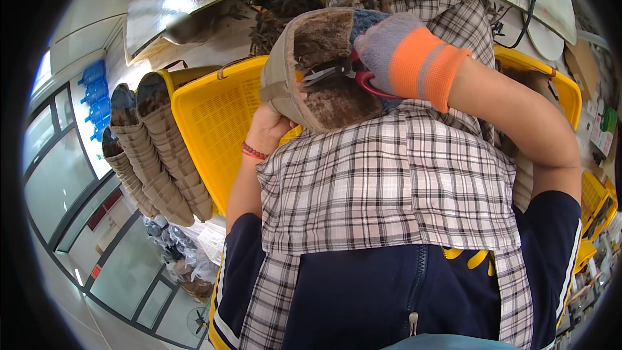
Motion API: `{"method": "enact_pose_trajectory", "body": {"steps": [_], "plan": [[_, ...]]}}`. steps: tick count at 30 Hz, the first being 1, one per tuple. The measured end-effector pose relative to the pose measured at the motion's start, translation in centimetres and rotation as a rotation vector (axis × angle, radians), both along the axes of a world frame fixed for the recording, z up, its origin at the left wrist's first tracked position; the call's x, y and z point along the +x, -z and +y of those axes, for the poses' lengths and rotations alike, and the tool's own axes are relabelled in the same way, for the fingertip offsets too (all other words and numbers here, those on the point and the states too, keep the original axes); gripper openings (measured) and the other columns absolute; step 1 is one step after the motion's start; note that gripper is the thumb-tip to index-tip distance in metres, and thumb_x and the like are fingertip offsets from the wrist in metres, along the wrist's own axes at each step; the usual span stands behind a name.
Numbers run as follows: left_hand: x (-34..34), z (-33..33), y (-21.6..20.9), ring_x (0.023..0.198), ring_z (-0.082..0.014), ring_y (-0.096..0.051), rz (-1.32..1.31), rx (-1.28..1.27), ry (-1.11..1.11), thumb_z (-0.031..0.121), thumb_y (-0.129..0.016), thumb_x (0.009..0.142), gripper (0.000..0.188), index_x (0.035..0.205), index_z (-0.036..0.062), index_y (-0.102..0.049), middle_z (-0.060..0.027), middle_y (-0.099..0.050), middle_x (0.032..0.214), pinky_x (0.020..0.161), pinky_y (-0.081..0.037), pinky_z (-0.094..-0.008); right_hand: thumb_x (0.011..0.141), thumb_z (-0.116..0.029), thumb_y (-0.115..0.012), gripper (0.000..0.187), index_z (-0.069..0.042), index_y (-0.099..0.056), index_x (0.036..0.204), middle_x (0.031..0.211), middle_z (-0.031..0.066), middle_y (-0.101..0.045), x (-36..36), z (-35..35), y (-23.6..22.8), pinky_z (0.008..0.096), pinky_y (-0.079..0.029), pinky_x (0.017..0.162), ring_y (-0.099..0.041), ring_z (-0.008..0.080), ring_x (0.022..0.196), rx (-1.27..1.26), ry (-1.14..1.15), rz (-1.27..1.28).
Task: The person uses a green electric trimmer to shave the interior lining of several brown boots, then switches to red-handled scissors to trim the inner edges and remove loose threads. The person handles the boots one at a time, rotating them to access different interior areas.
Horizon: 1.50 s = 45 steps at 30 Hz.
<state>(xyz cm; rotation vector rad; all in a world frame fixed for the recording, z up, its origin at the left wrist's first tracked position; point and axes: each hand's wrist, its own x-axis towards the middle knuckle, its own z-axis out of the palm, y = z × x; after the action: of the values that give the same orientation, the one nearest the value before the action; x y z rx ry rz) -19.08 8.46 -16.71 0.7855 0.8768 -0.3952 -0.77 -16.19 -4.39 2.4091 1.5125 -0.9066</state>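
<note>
My bare left hand (275,123), with a red beaded bracelet at the wrist, grips the near left side of a fur-lined khaki cap (280,58). The cap's opening faces me, showing brown fur and a blue fuzzy patch. On my right hand (395,52) is a grey and orange knit glove. It is closed on red-handled scissors (368,83), whose dark blades reach into the cap, slightly apart. Whether the blades touch any thread or fur I cannot make out. Just below the cap lies the plaid apron (363,181) I wear.
Yellow plastic baskets (210,113) stand to the left and right of me. Nested stacks of khaki caps (172,155) lean beyond the left one. A table (227,0) crosses the far side, with dark fur strips (278,26) below its edge. A black cable (528,23) hangs far right.
</note>
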Motion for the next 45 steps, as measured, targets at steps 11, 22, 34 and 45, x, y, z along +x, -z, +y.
{"method": "enact_pose_trajectory", "body": {"steps": [11,22,34,45], "plan": [[0.6,-0.8,-1.4,0.070,-0.0217,-0.069,-0.060,-0.027,-0.006,0.008,-0.057,0.088,0.032,0.119,0.0025,-0.054,-0.0136,-0.068,0.091,0.037,-0.050,-0.0278,0.074,-0.019,-0.066,0.011,-0.010,-0.071,0.078,0.071,0.0069,-0.067,-0.2,-0.2,-0.4,0.0351,-0.051,0.055,-0.066,0.0234,0.065,0.206,-0.049,-0.046],[0.4,-0.9,-1.0,0.075,-0.0188,-0.066,-0.111,0.065,0.011,-0.002,-0.065,0.080,0.039,0.117,0.0041,-0.056,-0.0072,-0.064,0.101,0.049,-0.054,-0.0314,0.075,-0.033,-0.067,0.031,-0.007,-0.068,0.091,0.079,0.0095,-0.067,1.1,-2.2,0.1,0.0375,-0.051,0.070,-0.066,0.0253,0.077,0.137,0.175,0.023],[2.6,-2.8,0.1,0.121,-0.0251,-0.048,-0.377,0.070,-0.223,0.023,-0.058,0.091,0.052,0.137,0.0083,-0.039,-0.0109,-0.048,0.134,0.103,-0.040,-0.0403,0.078,-0.023,-0.066,0.018,-0.013,-0.069,0.092,0.086,0.0033,-0.066,0.6,-2.6,2.2,0.0305,-0.051,0.068,-0.066,0.0191,0.081,0.439,0.011,-0.589],[5.1,-3.2,0.6,0.122,-0.0245,-0.047,-0.456,0.039,-0.103,0.035,-0.036,0.100,0.048,0.139,0.0085,-0.034,-0.0097,-0.047,0.136,0.103,-0.040,-0.0398,0.073,-0.018,-0.067,0.010,-0.012,-0.070,0.081,0.074,0.0033,-0.065,1.3,-2.1,3.1,0.0314,-0.051,0.058,-0.066,0.0197,0.073,0.505,0.029,-0.600]]}}
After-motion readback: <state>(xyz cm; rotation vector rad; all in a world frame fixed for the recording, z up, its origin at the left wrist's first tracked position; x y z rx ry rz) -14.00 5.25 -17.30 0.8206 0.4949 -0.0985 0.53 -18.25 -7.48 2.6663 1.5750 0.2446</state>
